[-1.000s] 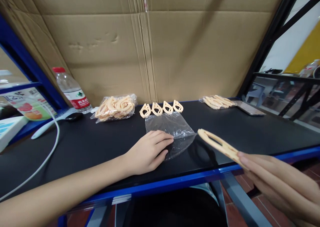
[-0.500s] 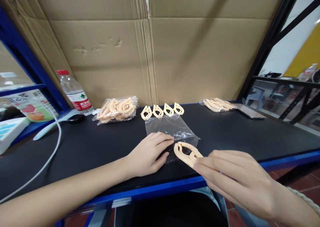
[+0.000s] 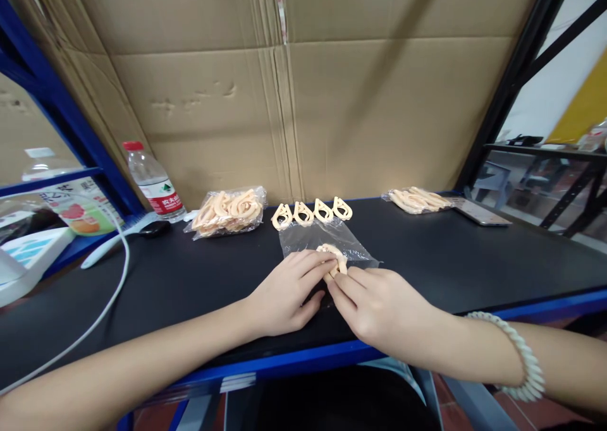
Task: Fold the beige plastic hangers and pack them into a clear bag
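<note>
My right hand (image 3: 374, 298) pinches a beige folded plastic hanger (image 3: 337, 254) over the near end of a clear plastic bag (image 3: 353, 246). My left hand (image 3: 291, 289) rests at the bag's near edge, its fingers bent over the film and its fingertips against the hanger. Fingers hide part of the hanger, and I cannot make out how far it sits inside the bag. Just beyond the bag's far end, several more folded hangers (image 3: 323, 210) stand in a row on the black tabletop (image 3: 227, 267).
A filled bag of hangers (image 3: 230, 213) lies at the back left, beside a red-capped water bottle (image 3: 156, 184). Another hanger bundle (image 3: 417, 199) and a phone (image 3: 481, 212) lie at the back right. A white cable (image 3: 118, 279) crosses the left side. Cardboard (image 3: 213, 115) walls the back.
My right hand has brought the hanger left and away from me, from beside the bag to its near end, meeting my left hand. The left hand has stayed nearly in place.
</note>
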`<state>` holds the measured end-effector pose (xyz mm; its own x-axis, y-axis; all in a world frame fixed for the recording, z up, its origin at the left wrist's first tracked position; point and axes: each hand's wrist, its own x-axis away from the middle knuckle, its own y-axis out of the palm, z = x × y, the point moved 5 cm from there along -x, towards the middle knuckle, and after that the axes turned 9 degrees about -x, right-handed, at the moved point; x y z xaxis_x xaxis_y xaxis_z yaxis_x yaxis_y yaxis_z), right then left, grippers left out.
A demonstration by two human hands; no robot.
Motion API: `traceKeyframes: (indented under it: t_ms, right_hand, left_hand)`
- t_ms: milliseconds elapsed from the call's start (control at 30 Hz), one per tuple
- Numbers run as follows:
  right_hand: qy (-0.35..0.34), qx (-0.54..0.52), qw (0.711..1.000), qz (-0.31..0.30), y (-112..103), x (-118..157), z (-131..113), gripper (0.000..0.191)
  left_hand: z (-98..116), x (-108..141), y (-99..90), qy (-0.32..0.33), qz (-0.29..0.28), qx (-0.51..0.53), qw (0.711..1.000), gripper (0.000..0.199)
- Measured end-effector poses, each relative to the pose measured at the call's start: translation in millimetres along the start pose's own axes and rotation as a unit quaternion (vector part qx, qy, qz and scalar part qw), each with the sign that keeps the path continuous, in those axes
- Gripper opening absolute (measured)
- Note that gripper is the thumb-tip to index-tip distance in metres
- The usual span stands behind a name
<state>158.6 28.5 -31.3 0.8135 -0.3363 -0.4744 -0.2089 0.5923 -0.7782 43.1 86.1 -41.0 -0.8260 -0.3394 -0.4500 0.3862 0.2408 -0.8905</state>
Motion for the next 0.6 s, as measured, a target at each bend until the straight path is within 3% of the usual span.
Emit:
traceKeyframes:
  t_ms: [133, 300, 600]
  right_hand:
    - [0.069, 0.033, 0.995, -0.061, 17.8, -5.4, 1.8, 0.02]
    - [0.201, 0.047, 0.963, -0.176, 32.3, -9.9, 14.1, 0.026]
    - [0.244, 0.053, 0.937, -0.243, 40.2, -3.8, 17.5, 0.044]
  left_hand:
    - [1.1, -0.5, -0.8, 0.004, -0.005, 0.006, 1.0, 0.053]
    - [1.5, -0.7, -0.3, 0.003, -0.019, 0.005, 1.0, 0.053]
    - [2.7, -1.9, -0.7, 0.006, -0.031, 0.005, 0.999, 0.049]
